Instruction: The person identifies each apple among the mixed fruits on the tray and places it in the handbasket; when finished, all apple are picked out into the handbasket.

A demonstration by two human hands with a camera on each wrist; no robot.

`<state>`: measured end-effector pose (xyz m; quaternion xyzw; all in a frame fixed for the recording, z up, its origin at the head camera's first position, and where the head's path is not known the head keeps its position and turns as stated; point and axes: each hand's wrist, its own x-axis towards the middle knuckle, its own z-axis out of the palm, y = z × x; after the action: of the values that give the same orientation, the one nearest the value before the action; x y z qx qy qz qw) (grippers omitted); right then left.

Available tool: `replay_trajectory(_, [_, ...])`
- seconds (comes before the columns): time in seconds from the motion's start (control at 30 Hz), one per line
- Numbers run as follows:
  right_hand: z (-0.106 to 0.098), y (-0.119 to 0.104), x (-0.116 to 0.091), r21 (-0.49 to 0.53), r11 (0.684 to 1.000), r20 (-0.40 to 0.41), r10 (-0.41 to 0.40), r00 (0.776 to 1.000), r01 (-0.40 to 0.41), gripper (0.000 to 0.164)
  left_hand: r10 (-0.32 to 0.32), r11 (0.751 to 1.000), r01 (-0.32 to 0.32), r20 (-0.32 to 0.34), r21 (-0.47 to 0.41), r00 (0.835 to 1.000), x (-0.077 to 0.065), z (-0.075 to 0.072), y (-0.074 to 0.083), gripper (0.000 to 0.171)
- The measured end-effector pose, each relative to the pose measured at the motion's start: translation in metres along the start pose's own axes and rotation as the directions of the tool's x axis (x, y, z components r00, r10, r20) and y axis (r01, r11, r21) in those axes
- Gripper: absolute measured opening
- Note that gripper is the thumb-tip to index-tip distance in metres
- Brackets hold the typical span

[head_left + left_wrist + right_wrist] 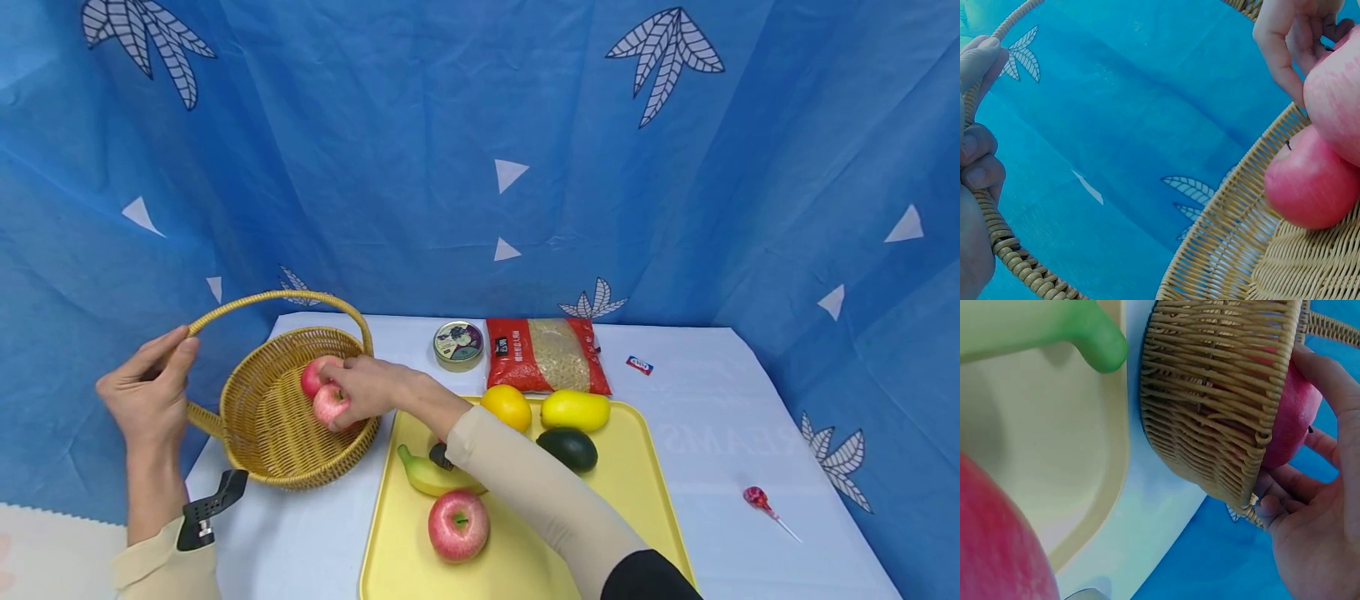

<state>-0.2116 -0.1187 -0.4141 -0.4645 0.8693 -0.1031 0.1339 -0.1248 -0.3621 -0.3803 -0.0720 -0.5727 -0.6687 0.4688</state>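
Note:
A round wicker basket [277, 425] stands at the left end of the table. My left hand [150, 387] grips its tall arched handle [281, 296] on the left side. Two red apples are inside, near the basket's right wall. My right hand [375, 387] reaches over the rim and holds the nearer apple [330, 406] between thumb and fingers. Against it leans the other apple [1310, 181], lower down on the woven bottom in the left wrist view. From the right wrist view, the held apple [1294, 412] shows just past the rim, partly hidden by the wicker.
Right of the basket lies a yellow tray [525, 546] with an apple [458, 525], banana [431, 475], orange [507, 407], long yellow fruit [575, 410] and dark green avocado [567, 450]. Behind are a round tin [458, 345] and a red bag [547, 356]; a lollipop [757, 498] lies right.

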Motion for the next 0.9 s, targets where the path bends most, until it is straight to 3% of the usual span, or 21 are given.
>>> replay_trajectory(0.43, [0.001,0.001,0.005,-0.014,1.0,-0.002,-0.001,1.0,0.001,0.073,-0.021,1.0,0.021,-0.012,0.001,1.0,0.0,0.0,0.0,0.023])
replay_trajectory(0.9, [0.006,0.0,0.016,-0.007,1.0,0.014,-0.005,1.0,0.005,0.073,0.004,1.0,-0.004,0.0,0.001,1.0,0.0,0.0,-0.002,0.023])
